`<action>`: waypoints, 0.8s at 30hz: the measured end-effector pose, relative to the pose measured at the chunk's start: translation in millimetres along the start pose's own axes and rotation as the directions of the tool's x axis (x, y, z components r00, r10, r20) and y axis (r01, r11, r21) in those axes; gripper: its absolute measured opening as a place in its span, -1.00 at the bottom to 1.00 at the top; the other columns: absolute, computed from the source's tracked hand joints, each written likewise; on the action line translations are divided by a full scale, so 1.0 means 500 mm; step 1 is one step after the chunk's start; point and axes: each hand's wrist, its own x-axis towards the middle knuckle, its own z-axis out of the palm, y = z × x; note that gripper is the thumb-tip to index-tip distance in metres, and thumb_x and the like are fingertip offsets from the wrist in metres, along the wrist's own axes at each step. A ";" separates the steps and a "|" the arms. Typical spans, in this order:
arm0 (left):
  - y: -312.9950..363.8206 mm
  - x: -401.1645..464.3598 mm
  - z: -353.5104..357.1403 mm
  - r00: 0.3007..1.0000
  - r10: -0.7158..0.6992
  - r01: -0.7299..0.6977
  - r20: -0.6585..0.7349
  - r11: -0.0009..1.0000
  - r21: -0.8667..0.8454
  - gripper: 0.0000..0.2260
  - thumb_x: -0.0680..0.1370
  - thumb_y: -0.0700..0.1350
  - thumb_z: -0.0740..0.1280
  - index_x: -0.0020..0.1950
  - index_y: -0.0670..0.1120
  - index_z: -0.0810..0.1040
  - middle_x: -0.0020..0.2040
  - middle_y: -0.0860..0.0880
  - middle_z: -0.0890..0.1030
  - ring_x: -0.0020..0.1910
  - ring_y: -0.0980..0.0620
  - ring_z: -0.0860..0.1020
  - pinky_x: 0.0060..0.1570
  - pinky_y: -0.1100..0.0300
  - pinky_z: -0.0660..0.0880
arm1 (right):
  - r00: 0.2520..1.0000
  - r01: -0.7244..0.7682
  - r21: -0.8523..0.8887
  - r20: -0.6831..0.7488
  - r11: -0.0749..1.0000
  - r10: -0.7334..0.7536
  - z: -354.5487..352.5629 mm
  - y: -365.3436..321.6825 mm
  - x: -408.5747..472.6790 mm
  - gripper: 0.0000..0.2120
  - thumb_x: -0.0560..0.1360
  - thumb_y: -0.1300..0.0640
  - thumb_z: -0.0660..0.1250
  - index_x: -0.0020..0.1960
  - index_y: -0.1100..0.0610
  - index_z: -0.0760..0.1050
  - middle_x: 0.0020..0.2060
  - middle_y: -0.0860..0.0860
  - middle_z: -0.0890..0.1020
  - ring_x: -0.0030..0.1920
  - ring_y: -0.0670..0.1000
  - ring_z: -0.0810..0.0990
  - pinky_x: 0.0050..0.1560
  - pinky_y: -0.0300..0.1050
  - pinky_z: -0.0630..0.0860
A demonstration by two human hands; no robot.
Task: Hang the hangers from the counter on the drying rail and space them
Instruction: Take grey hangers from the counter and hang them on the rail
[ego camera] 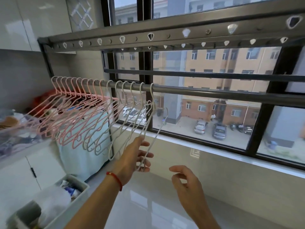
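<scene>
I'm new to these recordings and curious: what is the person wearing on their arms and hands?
Both forearms are bare, with no sleeves in view and no gloves. The left hand has a thin red cord bracelet around its wrist, apparently with a small bead or knot. The right hand shows no bracelet, watch or ring in this view.

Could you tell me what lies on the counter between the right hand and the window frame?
Nothing: in the head view, the counter is bare and glossy from the right hand to the window frame.
</scene>
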 end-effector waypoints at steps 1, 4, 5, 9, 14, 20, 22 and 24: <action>-0.004 -0.003 -0.002 1.000 0.004 -0.004 0.000 1.000 -0.008 -0.60 0.67 0.21 0.16 0.21 -0.07 0.56 0.07 -0.24 0.70 -0.11 -0.15 0.64 0.02 -0.21 0.63 | 1.000 -0.006 -0.005 -0.004 1.000 0.006 0.000 0.001 -0.001 -0.76 0.58 0.28 0.30 0.05 -0.06 0.58 0.07 -0.19 0.63 0.04 -0.23 0.57 -0.12 -0.39 0.52; -0.046 -0.018 -0.018 0.999 0.020 -0.018 0.032 0.998 -0.061 -0.50 0.58 0.27 0.29 0.36 -0.04 0.50 0.20 -0.19 0.65 0.17 -0.15 0.63 0.09 -0.24 0.64 | 1.000 -0.018 -0.018 -0.019 1.000 0.018 0.001 0.004 -0.014 -0.74 0.58 0.27 0.29 0.05 -0.09 0.57 0.05 -0.22 0.63 0.03 -0.22 0.58 -0.11 -0.36 0.53; -0.072 -0.027 -0.028 0.998 0.015 -0.010 0.056 0.997 -0.083 -0.38 0.50 0.30 0.37 0.43 -0.03 0.45 0.26 -0.17 0.61 0.23 -0.13 0.60 0.11 -0.23 0.63 | 0.999 -0.028 -0.013 -0.029 1.000 0.027 0.000 0.006 -0.021 -0.73 0.57 0.27 0.29 0.05 -0.10 0.58 0.03 -0.21 0.64 0.01 -0.19 0.60 -0.12 -0.34 0.52; -0.202 -0.069 -0.040 0.983 -0.151 0.174 0.108 0.955 -0.239 -0.04 0.18 0.21 0.60 0.51 -0.01 0.35 0.34 -0.19 0.55 0.27 -0.18 0.58 0.12 -0.25 0.62 | 0.993 -0.092 -0.013 -0.070 0.996 0.091 -0.010 0.019 -0.062 -0.73 0.55 0.29 0.31 0.04 -0.08 0.61 -0.04 -0.17 0.66 -0.08 -0.13 0.62 -0.13 -0.30 0.53; -0.308 -0.116 0.033 0.936 -0.293 0.327 0.196 0.928 -0.177 -0.10 0.09 0.15 0.59 0.40 -0.07 0.49 0.21 -0.22 0.63 0.17 -0.23 0.62 0.04 -0.22 0.65 | 0.974 -0.172 -0.032 -0.153 0.985 0.165 -0.058 0.054 -0.124 -0.76 0.55 0.26 0.33 0.03 -0.07 0.60 -0.05 -0.13 0.68 -0.11 -0.14 0.63 -0.13 -0.36 0.52; -0.288 -0.164 0.200 0.963 -0.095 0.115 0.252 0.991 -0.063 -0.56 0.39 0.07 0.42 0.21 -0.09 0.64 0.09 -0.18 0.71 0.12 -0.19 0.67 0.08 -0.16 0.66 | 0.938 -0.218 0.042 -0.267 0.975 0.221 -0.192 0.092 -0.198 -0.77 0.56 0.21 0.34 0.08 -0.10 0.60 -0.02 -0.23 0.67 0.02 -0.16 0.65 0.06 0.01 0.64; -0.278 -0.187 0.283 0.959 -0.043 0.050 0.279 0.999 -0.018 -0.62 0.41 0.06 0.40 0.17 -0.07 0.66 0.07 -0.13 0.72 0.09 -0.13 0.68 0.09 -0.14 0.66 | 0.926 -0.224 0.060 -0.298 0.973 0.231 -0.260 0.104 -0.226 -0.78 0.57 0.19 0.34 0.09 -0.10 0.59 -0.01 -0.24 0.67 0.03 -0.15 0.64 0.09 0.06 0.63; -0.277 -0.214 0.388 0.950 -0.007 0.001 0.313 1.000 0.022 -0.68 0.45 0.04 0.40 0.14 -0.06 0.67 0.05 -0.10 0.73 0.08 -0.12 0.68 0.10 -0.13 0.66 | 0.910 -0.233 0.068 -0.338 0.970 0.242 -0.352 0.124 -0.265 -0.78 0.57 0.17 0.34 0.10 -0.12 0.59 0.01 -0.23 0.66 0.05 -0.14 0.64 0.11 0.06 0.63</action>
